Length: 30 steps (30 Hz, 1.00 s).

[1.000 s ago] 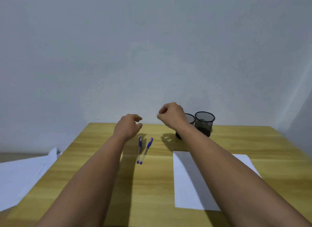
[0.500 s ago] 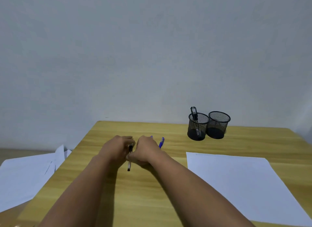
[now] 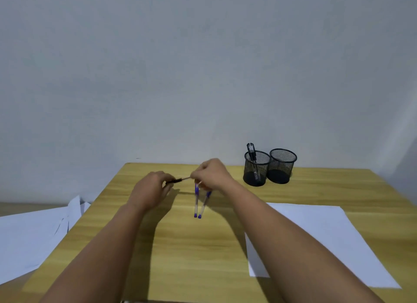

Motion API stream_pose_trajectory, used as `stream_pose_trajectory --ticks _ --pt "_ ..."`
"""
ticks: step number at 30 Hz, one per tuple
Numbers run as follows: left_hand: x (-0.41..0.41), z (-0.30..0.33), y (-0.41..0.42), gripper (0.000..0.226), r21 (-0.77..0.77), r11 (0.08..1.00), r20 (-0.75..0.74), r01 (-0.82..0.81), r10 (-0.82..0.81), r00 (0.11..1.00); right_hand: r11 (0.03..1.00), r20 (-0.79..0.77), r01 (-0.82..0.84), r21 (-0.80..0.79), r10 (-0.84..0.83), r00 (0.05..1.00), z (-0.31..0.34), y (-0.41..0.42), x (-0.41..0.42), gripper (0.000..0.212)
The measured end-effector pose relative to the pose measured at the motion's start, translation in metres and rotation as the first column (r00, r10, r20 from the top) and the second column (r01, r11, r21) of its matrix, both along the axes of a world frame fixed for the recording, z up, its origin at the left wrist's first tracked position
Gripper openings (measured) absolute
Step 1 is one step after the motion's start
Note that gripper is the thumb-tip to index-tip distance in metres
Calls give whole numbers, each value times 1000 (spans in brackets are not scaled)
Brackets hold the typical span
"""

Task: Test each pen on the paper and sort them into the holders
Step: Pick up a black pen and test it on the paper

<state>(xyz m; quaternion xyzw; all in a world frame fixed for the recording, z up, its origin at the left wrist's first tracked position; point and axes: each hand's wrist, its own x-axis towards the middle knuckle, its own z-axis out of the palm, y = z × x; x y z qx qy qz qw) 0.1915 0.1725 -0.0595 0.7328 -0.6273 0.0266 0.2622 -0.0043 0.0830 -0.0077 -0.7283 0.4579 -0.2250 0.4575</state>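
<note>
A light wooden table [image 3: 185,253] fills the lower half of the frame. Centre of the board, two blue-capped pens [image 3: 199,204] lie side by side, near ends almost touching. Lower right, a white sheet of paper [image 3: 325,239] lies flat. Up at the far right edge, two black mesh holders [image 3: 269,167] stand touching, the left one with a black pen [image 3: 251,150] sticking out. Off the left edge, lower, loose white papers [image 3: 29,237].
</note>
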Motion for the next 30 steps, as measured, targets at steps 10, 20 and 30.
stream_pose_trajectory --ticks 10,20,30 --pt "-128 79 -32 20 -110 971 -347 211 -237 908 974 476 173 150 -224 850 39 -7 -82 23" --pt "-204 84 -54 26 37 966 -541 257 -197 817 916 411 398 46 -381 829 20 -35 -135 42" --pt "-228 88 -59 23 235 935 -772 266 13 635 827 266 508 239 -559 785 6 -54 -131 31"
